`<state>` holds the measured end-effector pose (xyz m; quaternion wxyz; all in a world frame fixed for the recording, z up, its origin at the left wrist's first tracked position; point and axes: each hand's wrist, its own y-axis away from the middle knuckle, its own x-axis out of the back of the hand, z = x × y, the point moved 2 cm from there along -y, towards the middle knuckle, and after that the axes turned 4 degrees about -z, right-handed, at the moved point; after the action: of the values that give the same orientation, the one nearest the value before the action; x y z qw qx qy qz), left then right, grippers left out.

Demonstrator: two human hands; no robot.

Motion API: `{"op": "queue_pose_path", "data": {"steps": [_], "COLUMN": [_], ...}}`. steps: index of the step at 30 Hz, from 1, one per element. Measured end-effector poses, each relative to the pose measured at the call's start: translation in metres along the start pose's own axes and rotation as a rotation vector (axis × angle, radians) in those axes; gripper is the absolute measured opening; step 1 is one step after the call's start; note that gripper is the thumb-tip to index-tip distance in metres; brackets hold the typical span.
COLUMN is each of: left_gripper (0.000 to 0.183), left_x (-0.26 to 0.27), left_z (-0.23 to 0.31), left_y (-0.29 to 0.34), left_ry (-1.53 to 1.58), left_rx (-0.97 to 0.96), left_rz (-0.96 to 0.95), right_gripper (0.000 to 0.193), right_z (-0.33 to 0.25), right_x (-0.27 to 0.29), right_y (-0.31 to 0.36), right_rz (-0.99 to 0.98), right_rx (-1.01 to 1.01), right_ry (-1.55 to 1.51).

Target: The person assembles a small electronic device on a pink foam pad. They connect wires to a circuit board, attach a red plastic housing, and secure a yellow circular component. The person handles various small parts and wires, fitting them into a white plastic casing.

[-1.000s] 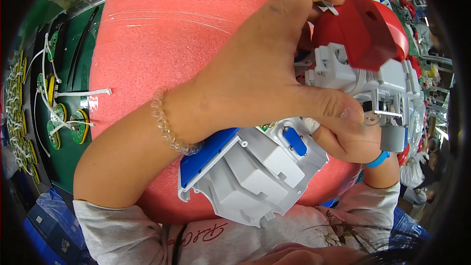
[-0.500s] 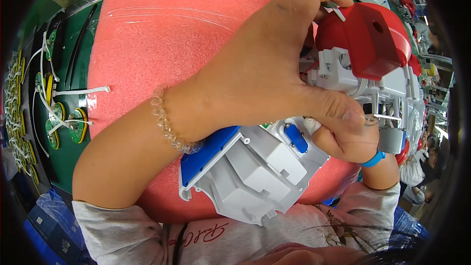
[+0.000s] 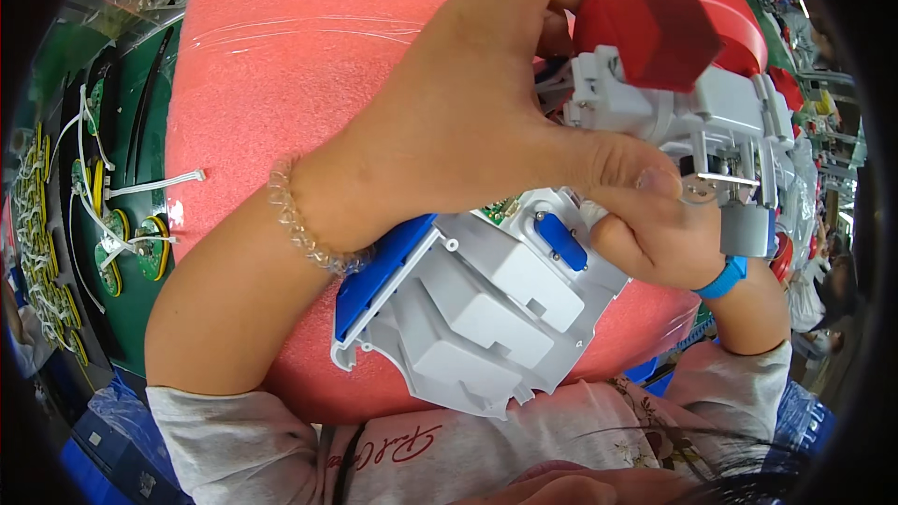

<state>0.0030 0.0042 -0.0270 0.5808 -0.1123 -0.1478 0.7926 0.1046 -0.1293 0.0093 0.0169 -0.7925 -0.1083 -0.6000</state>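
A white plastic mechanism (image 3: 645,112) with a red block-shaped cover (image 3: 655,23) and small metal parts is raised at the right. My left hand (image 3: 477,112) reaches across and is closed round its left side, thumb along the near edge, some fingertips hidden behind it. Just below that thumb is my right hand (image 3: 659,238), its fingers curled in; what they grip is hidden. Close to my body, under my left forearm, lies an open white plastic housing (image 3: 486,318) with a blue panel (image 3: 383,281) along its left side and a small blue piece (image 3: 561,241) screwed on.
Pink foam (image 3: 281,65) covers the work surface under the housing. On the green table (image 3: 136,313) to the left lie several round circuit boards (image 3: 152,248) with white cables (image 3: 154,182). Blue bins (image 3: 103,449) stand at the lower left. Red and white parts line the far right.
Both hands have shifted a little away from my body and to the left, carrying the red and white mechanism along. The housing has moved slightly.
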Motion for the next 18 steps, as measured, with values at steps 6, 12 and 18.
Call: {"op": "queue_pose_path", "data": {"steps": [6,12,18], "left_gripper": [0.054,0.065,0.075], "left_x": [-0.006,0.001,0.002], "left_z": [0.008,-0.002,0.003], "left_y": [0.005,-0.002,-0.001], "left_ry": [-0.078,0.044,0.182], "left_rx": [0.064,-0.031,-0.05], "left_rz": [-0.024,0.144,0.21], "right_gripper": [0.027,0.03,0.021], "right_z": [0.001,-0.002,0.017], "right_x": [-0.004,0.0,-0.015], "right_y": [0.002,-0.001,0.013], "right_rz": [0.074,0.062,0.346], "right_rx": [0.028,-0.015,-0.223], "right_ry": [-0.012,-0.024,-0.619]}}
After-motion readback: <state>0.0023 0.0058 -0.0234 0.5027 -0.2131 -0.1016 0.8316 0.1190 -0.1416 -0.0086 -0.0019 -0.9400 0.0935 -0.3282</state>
